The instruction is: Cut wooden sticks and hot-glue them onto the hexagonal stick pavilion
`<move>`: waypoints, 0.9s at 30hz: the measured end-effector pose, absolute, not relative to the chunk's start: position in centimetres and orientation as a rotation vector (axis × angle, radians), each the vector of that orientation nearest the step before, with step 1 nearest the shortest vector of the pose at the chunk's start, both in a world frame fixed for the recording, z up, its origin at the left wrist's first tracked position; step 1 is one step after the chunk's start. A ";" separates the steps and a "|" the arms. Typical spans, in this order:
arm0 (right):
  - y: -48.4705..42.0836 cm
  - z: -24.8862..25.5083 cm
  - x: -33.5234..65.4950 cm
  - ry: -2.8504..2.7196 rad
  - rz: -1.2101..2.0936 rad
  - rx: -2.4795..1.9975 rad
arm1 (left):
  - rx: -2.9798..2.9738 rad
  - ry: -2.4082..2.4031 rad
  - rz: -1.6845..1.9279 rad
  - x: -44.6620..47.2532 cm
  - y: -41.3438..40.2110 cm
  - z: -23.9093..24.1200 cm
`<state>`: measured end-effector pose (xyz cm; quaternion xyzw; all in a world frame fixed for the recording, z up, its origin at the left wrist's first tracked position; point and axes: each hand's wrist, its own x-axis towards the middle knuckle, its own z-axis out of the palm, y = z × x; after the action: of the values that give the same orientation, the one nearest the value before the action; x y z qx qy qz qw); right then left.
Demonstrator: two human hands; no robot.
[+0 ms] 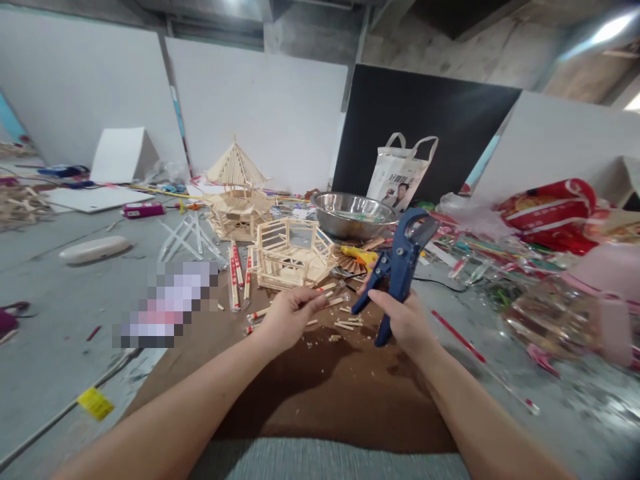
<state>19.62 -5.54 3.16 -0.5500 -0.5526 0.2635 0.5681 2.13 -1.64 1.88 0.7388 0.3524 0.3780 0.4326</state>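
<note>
My left hand [293,317] is closed in a pinch on a thin wooden stick [336,302], whose pale end shows beyond the fingertips. My right hand [411,325] wraps around the handles of a blue pipe cutter [400,267], held upright with its jaw at the top and its handles spread. Below and between both hands, short cut wooden pieces [349,325] and crumbs lie on a brown sheet [320,387]. Just past my left hand stands a hexagonal stick frame [287,257] with railings. Red-and-white packets of sticks [234,277] lie to its left.
A stick pavilion model [236,193] with a pointed roof stands behind. Near it are a steel bowl [350,217], a yellow glue gun [359,255] and a white bag [397,170]. A pink-lidded clear jug [560,313] stands right; a white cable [55,417] runs along the left.
</note>
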 end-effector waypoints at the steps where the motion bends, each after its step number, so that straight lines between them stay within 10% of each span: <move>1: -5.5 3.0 19.8 -1.341 0.488 -1.382 | 1.814 0.905 0.982 2.0 -1.5 1.9; 8: -5.5 1.8 19.7 -1.895 -0.026 -1.588 | 1.783 0.897 1.067 1.4 -1.3 2.4; 27: -5.8 1.9 19.1 -2.151 0.002 -1.674 | 1.840 0.837 1.078 1.3 -0.8 1.7</move>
<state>19.14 -5.77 1.85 -0.6010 -0.7721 0.0008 0.2067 1.26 -0.83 1.74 0.7315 0.3329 0.4285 0.4128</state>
